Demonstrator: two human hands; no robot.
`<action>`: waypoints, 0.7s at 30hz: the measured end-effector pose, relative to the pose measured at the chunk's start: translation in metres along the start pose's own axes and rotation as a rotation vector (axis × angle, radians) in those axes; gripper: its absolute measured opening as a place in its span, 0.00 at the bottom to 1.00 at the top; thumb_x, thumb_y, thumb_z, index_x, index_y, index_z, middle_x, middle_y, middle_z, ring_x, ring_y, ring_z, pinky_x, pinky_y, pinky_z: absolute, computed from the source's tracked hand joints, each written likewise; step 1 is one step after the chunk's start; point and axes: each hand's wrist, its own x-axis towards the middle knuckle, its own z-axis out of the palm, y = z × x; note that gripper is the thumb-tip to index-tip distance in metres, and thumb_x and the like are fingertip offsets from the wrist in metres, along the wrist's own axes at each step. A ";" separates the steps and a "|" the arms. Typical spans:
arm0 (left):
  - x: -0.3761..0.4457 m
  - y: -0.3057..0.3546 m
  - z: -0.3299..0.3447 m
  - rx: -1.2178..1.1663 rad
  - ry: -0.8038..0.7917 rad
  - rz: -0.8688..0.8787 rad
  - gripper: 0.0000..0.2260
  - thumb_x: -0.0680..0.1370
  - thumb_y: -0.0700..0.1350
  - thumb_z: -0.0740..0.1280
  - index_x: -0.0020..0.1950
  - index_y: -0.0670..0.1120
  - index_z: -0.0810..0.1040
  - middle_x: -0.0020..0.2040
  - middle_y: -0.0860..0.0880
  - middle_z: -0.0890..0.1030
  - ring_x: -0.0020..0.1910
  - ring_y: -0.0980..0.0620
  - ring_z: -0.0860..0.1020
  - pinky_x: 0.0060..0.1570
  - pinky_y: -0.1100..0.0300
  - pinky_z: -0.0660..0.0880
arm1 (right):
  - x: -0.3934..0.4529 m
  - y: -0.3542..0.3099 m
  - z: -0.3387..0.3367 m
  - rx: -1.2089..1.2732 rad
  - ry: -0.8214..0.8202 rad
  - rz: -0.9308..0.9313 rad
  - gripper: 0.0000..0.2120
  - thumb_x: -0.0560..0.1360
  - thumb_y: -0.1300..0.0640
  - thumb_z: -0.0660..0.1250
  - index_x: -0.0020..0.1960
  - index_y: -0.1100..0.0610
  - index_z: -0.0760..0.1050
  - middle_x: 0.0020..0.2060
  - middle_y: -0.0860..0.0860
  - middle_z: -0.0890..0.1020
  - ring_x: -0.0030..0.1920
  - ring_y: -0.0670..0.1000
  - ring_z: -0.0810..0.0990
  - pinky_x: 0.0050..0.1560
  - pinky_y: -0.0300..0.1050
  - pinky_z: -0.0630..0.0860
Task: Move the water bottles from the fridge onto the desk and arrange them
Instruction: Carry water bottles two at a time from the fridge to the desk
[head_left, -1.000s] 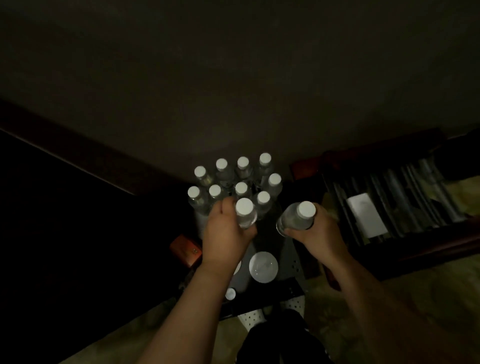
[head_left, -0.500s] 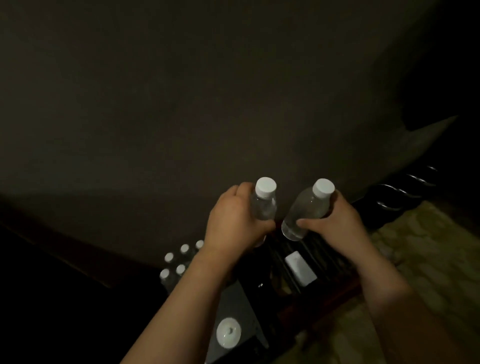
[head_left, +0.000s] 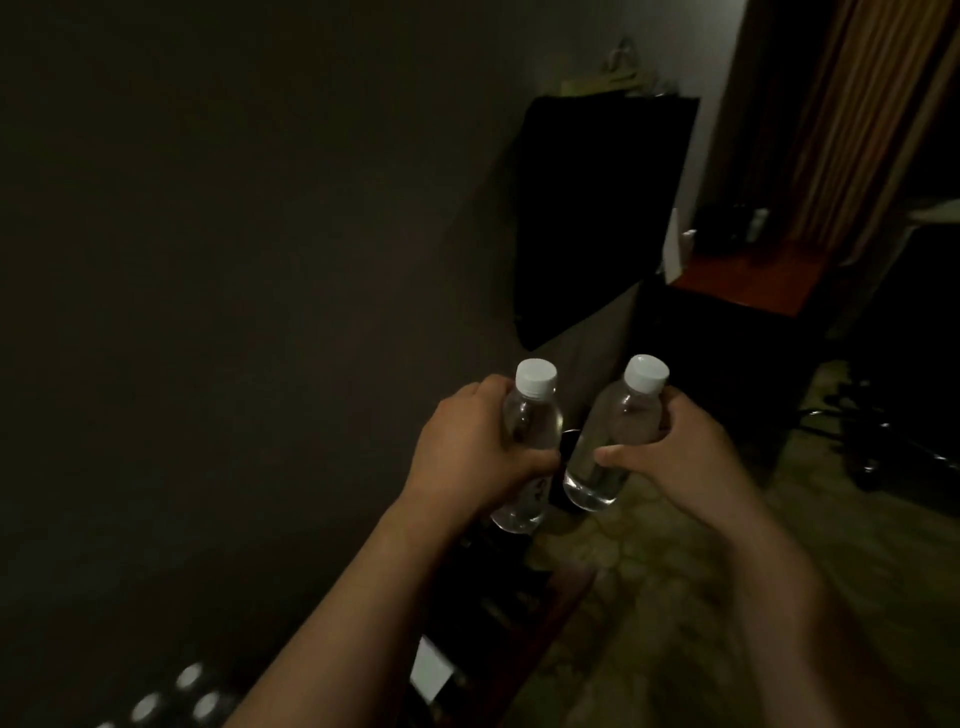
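My left hand (head_left: 470, 449) grips a clear water bottle (head_left: 530, 421) with a white cap, held upright in front of me. My right hand (head_left: 685, 467) holds a second clear water bottle (head_left: 610, 431), tilted slightly, its white cap up. The two bottles are side by side, a small gap between them. Several more white-capped bottles (head_left: 174, 699) show at the bottom left edge, dim and partly cut off. A reddish-brown desk top (head_left: 748, 275) lies at the right, further away.
The room is dim. A dark wall fills the left. A black flat screen (head_left: 597, 208) stands ahead beside the desk. A dark low rack with a white card (head_left: 428, 675) sits below my arms. Patterned carpet (head_left: 649, 597) covers the floor; chair legs (head_left: 878, 431) stand at right.
The view has swung up and to the right, away from the cluster of bottles toward the screen and desk. Both hands have carried their bottles along, held higher and more upright.
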 end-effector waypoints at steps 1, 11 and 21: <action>0.012 0.018 0.018 -0.019 -0.016 0.014 0.25 0.63 0.57 0.77 0.57 0.54 0.76 0.51 0.54 0.79 0.49 0.54 0.79 0.48 0.51 0.80 | 0.008 0.009 -0.024 -0.006 0.019 -0.001 0.30 0.59 0.55 0.83 0.56 0.46 0.74 0.48 0.43 0.82 0.49 0.47 0.82 0.51 0.46 0.78; 0.144 0.159 0.179 -0.115 -0.113 0.142 0.27 0.62 0.55 0.80 0.58 0.55 0.77 0.51 0.55 0.81 0.49 0.54 0.81 0.49 0.49 0.81 | 0.087 0.078 -0.229 -0.066 0.171 0.033 0.26 0.61 0.53 0.82 0.53 0.43 0.73 0.46 0.41 0.81 0.47 0.42 0.80 0.42 0.39 0.74; 0.298 0.224 0.305 -0.175 -0.207 0.239 0.22 0.64 0.51 0.80 0.54 0.53 0.77 0.48 0.55 0.81 0.47 0.55 0.80 0.48 0.49 0.81 | 0.207 0.140 -0.334 -0.081 0.332 0.097 0.28 0.62 0.54 0.82 0.57 0.49 0.72 0.48 0.44 0.80 0.48 0.46 0.79 0.44 0.42 0.76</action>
